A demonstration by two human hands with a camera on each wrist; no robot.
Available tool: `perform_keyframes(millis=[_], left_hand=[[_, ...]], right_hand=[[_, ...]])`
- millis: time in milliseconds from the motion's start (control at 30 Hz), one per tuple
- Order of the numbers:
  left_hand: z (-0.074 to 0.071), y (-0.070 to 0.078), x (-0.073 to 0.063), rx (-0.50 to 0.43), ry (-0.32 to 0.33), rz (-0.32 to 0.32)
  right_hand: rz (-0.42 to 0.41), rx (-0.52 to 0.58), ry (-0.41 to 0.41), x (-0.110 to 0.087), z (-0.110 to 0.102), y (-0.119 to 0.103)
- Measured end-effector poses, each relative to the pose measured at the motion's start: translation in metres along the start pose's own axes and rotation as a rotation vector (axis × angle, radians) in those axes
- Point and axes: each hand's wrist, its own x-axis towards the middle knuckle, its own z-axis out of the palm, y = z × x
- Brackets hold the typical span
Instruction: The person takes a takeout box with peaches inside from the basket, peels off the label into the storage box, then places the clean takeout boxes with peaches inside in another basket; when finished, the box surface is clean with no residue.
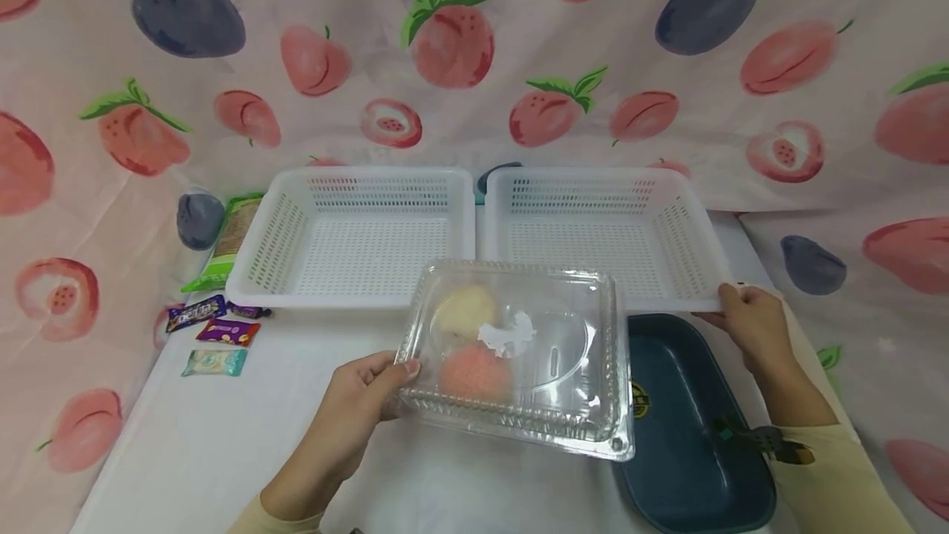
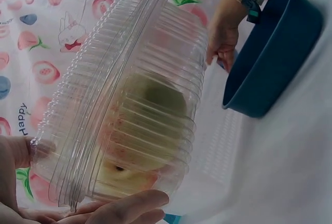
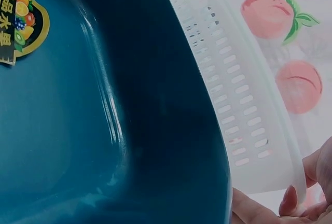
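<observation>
A clear plastic clamshell box (image 1: pixel 563 402) is held up at its left end by my left hand (image 1: pixel 366 394), thumb on top and fingers beneath. Through its walls show a pale yellow fruit (image 1: pixel 465 310) and a pinkish-red fruit (image 1: pixel 476 373), and a white sticker (image 1: pixel 507 334) is on the lid. My right hand (image 1: pixel 756 324) grips the near right corner of the right white basket (image 1: pixel 697 245); in the right wrist view, its fingers (image 3: pixel 254 208) are at the corner. The box overlaps the front of both baskets in the head view.
A second white basket (image 1: pixel 252 262) stands to the left. Below my right forearm lies a dark teal basin (image 1: pixel 689 435) with a fruit label (image 3: pixel 31 24). At the far left are a green snack bag (image 1: pixel 230 245) and several small wrapped sweets (image 1: pixel 226 332). A fruit-print cloth (image 1: pixel 474 122) hangs behind.
</observation>
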Motion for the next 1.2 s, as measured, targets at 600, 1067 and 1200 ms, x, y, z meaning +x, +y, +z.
perform_keyframes(millis=[600, 1067, 1200], left_hand=[[0.026, 0.05, 0.079, -0.069, -0.034, 0.068], [0.045, 0.07, 0.114, -0.091, -0.032, 0.024], [0.052, 0.073, 0.124, -0.091, -0.05, 0.012]], right_hand=[[-0.045, -0.004, 0.042, -0.001, 0.004, 0.001], [-0.04, -0.037, 0.024, -0.001, 0.003, -0.001], [-0.039, -0.045, 0.011, -0.002, 0.001, -0.001]])
